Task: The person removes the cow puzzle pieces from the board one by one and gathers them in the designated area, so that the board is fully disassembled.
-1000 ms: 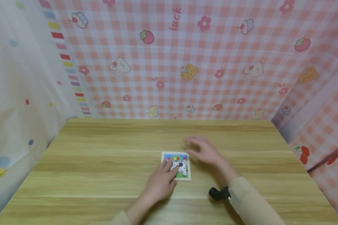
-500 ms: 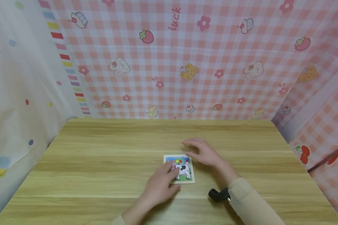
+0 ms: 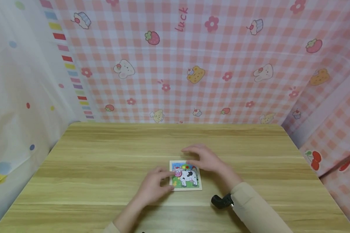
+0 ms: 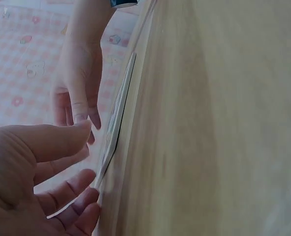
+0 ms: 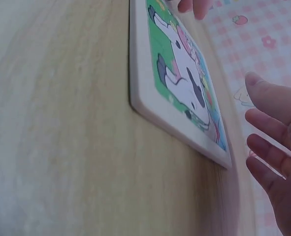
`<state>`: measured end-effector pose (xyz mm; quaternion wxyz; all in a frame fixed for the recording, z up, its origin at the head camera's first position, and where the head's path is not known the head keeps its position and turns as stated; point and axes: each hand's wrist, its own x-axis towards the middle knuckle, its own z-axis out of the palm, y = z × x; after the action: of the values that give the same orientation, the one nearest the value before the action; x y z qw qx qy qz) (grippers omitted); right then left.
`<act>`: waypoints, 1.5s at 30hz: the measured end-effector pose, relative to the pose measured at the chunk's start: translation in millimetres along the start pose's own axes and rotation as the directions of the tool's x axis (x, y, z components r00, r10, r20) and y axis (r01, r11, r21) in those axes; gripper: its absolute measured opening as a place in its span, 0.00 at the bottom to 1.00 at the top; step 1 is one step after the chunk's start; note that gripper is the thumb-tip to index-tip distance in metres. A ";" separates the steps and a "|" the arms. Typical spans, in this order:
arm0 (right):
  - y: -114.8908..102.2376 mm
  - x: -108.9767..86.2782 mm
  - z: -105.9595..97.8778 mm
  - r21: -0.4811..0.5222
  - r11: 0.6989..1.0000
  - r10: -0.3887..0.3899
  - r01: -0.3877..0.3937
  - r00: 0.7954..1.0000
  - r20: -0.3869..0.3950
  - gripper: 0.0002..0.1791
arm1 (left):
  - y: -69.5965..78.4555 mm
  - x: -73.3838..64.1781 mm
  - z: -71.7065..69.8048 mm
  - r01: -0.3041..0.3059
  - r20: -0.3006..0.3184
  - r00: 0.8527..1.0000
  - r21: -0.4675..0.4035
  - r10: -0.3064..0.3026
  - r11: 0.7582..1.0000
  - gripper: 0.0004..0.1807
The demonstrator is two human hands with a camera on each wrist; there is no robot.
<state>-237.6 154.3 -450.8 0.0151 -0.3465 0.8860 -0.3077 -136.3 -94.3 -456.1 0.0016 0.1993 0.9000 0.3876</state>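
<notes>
A square cow picture puzzle (image 3: 189, 176) with a pale wooden frame lies flat on the table, its cow now mostly uncovered. At its left edge is my left hand (image 3: 154, 186), fingers and thumb spread apart and loosely bent; whether the fingertips touch the frame cannot be made out. My right hand (image 3: 207, 159) hovers by the top right corner, fingers relaxed. In the right wrist view a gap shows between the right hand (image 5: 278, 132) and the puzzle (image 5: 184, 78). Seen from the left wrist, the puzzle (image 4: 118, 115) is a thin edge-on strip.
The wood-grain table (image 3: 105, 155) extends around the puzzle on every side. A pink checked cloth (image 3: 175, 64) hangs behind it, with a white dotted curtain (image 3: 26, 97) at the left. A black wrist camera mount (image 3: 221, 201) sticks out from the right sleeve.
The puzzle has shifted slightly right and toward me. My left hand has slid off its picture to the left edge. My right hand has moved a little to the left.
</notes>
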 end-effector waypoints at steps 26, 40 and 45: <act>-14.1 18.2 12.2 0.025 0.999 -0.045 0.041 0.989 0.141 0.17 | -15.9 3.5 2.8 -0.052 0.020 0.998 0.035 0.051 0.998 0.22; -12.2 24.8 16.1 -0.027 0.999 -0.028 0.034 0.981 0.191 0.14 | -19.0 3.3 4.1 -0.048 0.020 0.999 0.026 0.048 0.998 0.20; -12.3 27.6 15.5 -0.066 0.997 -0.012 0.027 0.976 0.218 0.14 | -19.3 4.1 4.0 -0.045 0.021 0.999 0.020 0.044 0.999 0.20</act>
<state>-247.3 121.8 -451.4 0.0968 -0.3870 0.8857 -0.2375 -146.3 -102.0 -471.7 0.0003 0.2233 0.8992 0.3761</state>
